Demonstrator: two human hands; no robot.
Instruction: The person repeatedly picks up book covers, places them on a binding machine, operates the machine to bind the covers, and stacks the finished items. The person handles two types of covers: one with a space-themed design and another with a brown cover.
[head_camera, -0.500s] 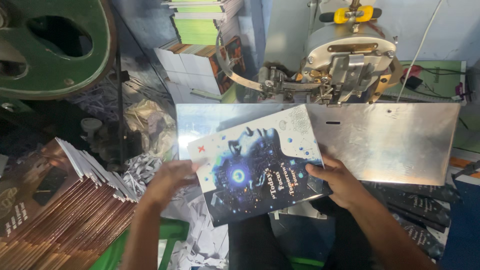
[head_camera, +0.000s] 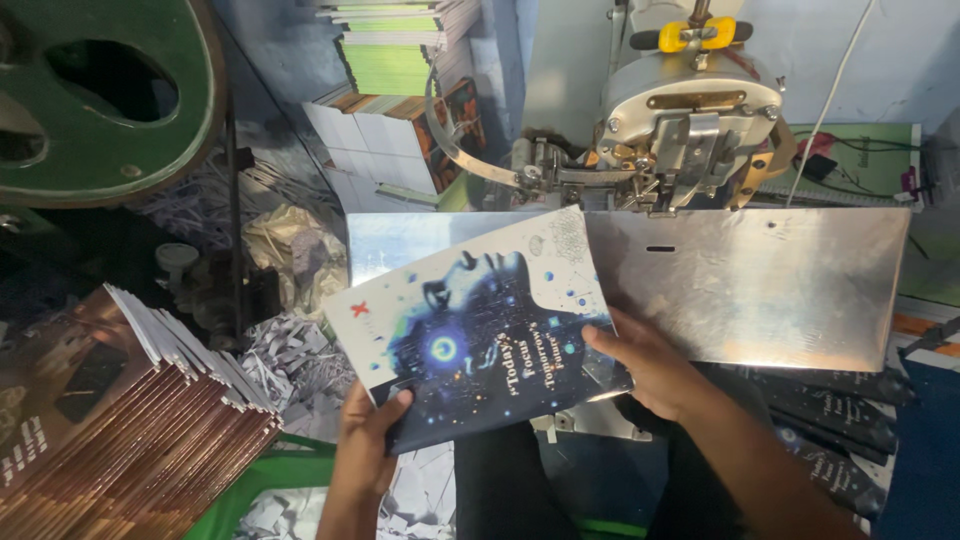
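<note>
Holding booklet (head_camera: 480, 320) tilted | left hand (head_camera: 368, 440) closed on its 7 o'clock corner | right hand (head_camera: 650, 365) closed on 4 o'clock edge | stitching machine (head_camera: 685, 125) at 1 o'clock

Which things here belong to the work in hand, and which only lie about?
In use: booklet, left hand, right hand, metal plate, stitching machine.
Lying about: brown booklet stack, paper trimmings, green wheel, dark booklets.
</note>
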